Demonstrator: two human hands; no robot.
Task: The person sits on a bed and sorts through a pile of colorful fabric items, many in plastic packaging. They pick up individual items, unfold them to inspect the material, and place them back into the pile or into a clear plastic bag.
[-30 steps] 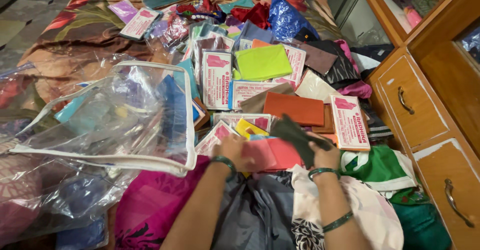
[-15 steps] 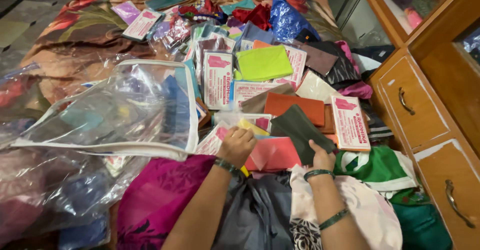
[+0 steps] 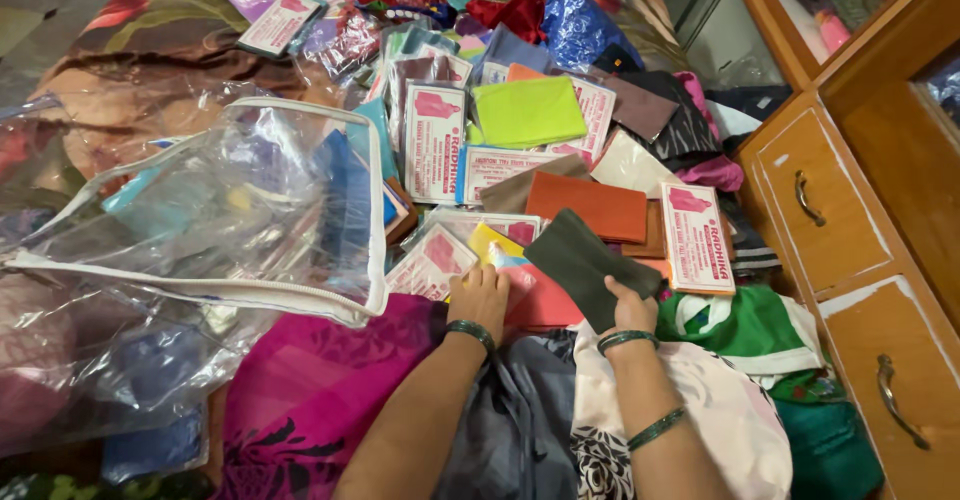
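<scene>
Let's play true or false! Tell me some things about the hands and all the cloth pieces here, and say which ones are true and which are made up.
1. The right hand holds a dark grey-green folded cloth. True.
2. The left hand rests flat on a pink folded cloth. True.
3. The clear zip bag lies to the right of both hands. False: it lies to their left.
4. A lime green cloth lies farther from the person than the orange cloth. True.
5. The wooden drawers stand open. False: they are shut.
6. Both wrists are bare. False: each wears a green bangle.
</scene>
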